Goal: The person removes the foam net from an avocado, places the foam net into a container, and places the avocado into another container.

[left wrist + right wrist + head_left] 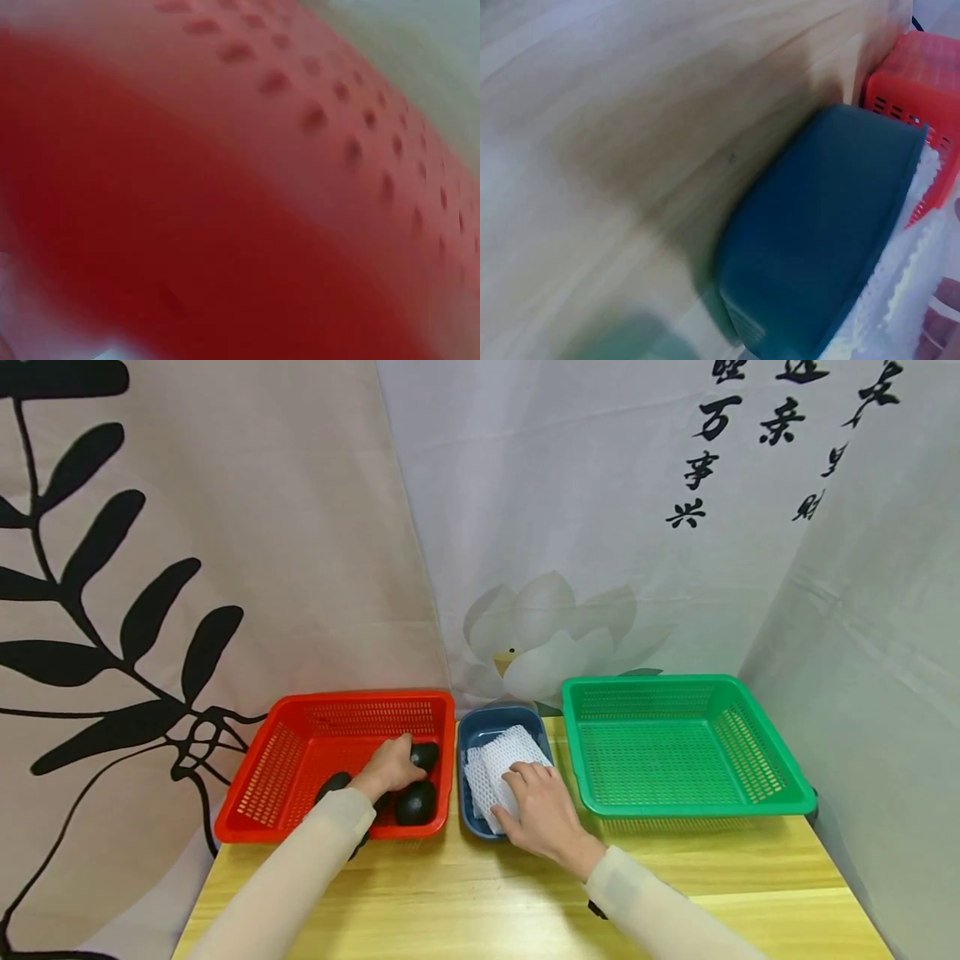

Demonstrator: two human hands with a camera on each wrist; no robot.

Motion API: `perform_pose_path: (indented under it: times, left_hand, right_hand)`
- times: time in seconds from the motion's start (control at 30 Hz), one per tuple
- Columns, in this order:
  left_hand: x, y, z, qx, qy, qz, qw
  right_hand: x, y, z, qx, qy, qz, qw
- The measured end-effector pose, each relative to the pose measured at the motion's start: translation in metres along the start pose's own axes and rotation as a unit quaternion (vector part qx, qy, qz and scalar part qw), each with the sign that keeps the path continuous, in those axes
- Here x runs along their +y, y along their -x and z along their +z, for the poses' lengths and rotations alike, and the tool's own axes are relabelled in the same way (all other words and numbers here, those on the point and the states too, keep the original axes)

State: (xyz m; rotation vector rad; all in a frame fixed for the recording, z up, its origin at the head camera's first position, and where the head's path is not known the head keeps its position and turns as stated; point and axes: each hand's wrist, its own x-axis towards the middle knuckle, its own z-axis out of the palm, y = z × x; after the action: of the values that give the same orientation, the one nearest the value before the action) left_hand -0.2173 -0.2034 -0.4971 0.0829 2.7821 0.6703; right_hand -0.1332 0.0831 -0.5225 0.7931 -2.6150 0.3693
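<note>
In the head view, my left hand [390, 767] reaches into the red basket [258, 777], its thumb and fingers round a dark avocado [425, 757]. Beside that hand lie another glossy avocado [416, 803] and a partly covered one [332, 785]. My right hand [546, 810] rests on white foam net sleeves [498, 768], thumb and fingers spread apart over them. The sleeves lie in a small blue tray [465, 814]. Blurred red basket wall [300, 135] fills the left wrist view. The right wrist view has the blue tray's outside [817, 225], with sleeves [892, 292] above its rim.
A green basket [645, 768] stands on the right of the wooden table [465, 902], with no items visible inside. The blue tray sits between the two baskets. A printed cloth curtain [315, 543] hangs directly behind them.
</note>
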Motion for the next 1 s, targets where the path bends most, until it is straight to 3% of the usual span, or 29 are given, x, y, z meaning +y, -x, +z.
perform_pose_path:
  times: [0.2, 0.53, 0.8, 1.0]
  left_hand:
    - [0.001, -0.001, 0.001, -0.024, -0.005, -0.001, 0.9997]
    - [-0.002, -0.005, 0.007, -0.056, -0.007, -0.021, 0.9982]
    - [0.0, -0.001, 0.006, -0.055, -0.002, -0.018, 0.9983]
    - [0.007, 0.013, -0.003, -0.026, 0.002, 0.015, 0.9996]
  right_hand:
    - [0.009, 0.001, -0.008, 0.033, -0.028, 0.008, 0.999]
    - [0.023, 0.002, -0.023, 0.042, -0.041, 0.025, 0.9979]
    - [0.036, 0.007, -0.035, 0.061, -0.046, 0.02, 0.9969]
    - [0.048, 0.015, -0.047, 0.063, -0.041, 0.037, 0.9964]
